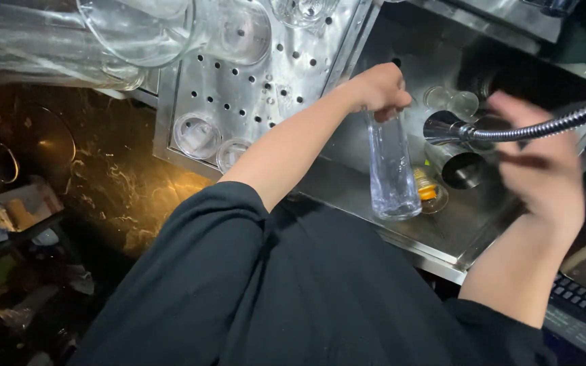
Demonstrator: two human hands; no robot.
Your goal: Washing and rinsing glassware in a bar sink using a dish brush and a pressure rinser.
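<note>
A black sleeve (252, 285) filled the foreground; beyond it the left hand (378, 88) was closed round the top of a tall glass (391, 169), held upright over the sink (401, 224). The right hand (544, 169), blurred, was spread open by the spray hose (544, 125); washed glasses (198, 134) were already upturned on the drainer (252, 88), while cups (461, 169) were left in the sink, so the work was judged partly done.

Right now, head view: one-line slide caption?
Left hand grips tall clear glass over steel sink; blurred right hand beside flexible faucet hose.
</note>
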